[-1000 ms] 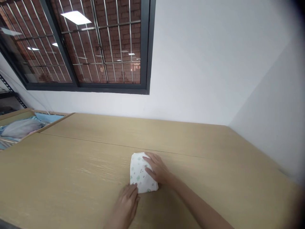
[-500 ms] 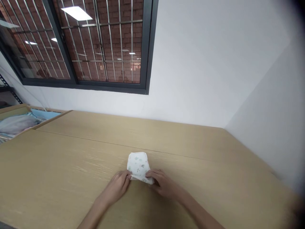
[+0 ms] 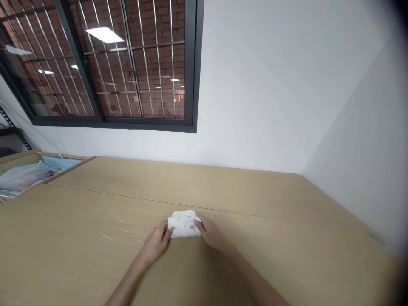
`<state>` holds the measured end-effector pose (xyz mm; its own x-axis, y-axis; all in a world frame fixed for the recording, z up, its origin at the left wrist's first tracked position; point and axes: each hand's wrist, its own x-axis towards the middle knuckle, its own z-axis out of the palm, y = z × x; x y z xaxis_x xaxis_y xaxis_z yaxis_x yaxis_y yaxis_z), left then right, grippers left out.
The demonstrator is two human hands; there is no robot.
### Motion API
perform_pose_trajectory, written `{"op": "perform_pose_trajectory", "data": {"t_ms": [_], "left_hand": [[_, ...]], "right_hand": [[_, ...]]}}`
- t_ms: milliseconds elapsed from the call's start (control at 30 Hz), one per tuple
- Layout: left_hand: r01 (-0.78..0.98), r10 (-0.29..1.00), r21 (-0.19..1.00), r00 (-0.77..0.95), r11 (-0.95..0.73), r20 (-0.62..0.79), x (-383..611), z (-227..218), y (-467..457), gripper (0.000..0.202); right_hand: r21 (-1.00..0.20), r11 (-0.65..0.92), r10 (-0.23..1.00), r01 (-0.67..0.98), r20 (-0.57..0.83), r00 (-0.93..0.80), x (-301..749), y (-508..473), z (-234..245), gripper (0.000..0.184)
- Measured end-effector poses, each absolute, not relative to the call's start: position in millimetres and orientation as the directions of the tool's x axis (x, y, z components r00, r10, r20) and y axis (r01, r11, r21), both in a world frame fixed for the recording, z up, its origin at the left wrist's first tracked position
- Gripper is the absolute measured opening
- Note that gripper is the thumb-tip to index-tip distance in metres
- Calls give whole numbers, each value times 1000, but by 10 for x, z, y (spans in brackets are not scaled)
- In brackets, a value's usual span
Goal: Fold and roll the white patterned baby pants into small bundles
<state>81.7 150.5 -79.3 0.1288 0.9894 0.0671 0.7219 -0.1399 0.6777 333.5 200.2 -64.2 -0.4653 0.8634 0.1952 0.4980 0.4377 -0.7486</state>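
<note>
A small white cloth (image 3: 184, 227) with a faint printed pattern lies folded on the wooden tabletop, its near part turned up over the far part. A strip of the far layer shows beyond the fold. At its left edge, my left hand (image 3: 158, 239) is closed, pinching the cloth between thumb and fingers. My right hand (image 3: 210, 231) grips the right edge, with the thumb on top and the other fingers partly hidden behind the cloth.
The wide tabletop (image 3: 95, 238) has a seam running across it behind the cloth. At the far left stands a wooden-edged bin (image 3: 72, 166) with blue and grey fabric inside. A white wall (image 3: 248, 85) and a barred window (image 3: 127, 63) rise behind the table.
The cloth's near edge has been folded away from me over the rest, so it now looks shorter. Both hands have shifted along its sides. The view has tilted slightly upward.
</note>
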Motion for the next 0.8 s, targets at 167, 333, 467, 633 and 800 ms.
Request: {"op": "perform_pose_trajectory", "data": {"t_ms": [167,333,467,633,800], "left_hand": [[870,998,492,-36,11,42,980,-887,1694,35],[948,983,300,-143,104,111,1177,-966,1733,34],[961,950,248,-183,119,252,1240,-967,1688,36],[959,896,244,19,-141,444,1274,-1062,1684,44],[883,832,247,237,-400,501,1334,-1322,1731,57]], "right_hand": [[-647,389,916,656,194,-352,3241,2181,-804,33],[-582,296,955,758,183,-232,3143,2324,-955,20],[-549,246,968,799,186,-170,3086,2324,-1008,21],[-406,445,845,798,485,-224,2968,2129,-954,44],[-280,771,633,573,442,-635,2903,1976,-860,52]]}}
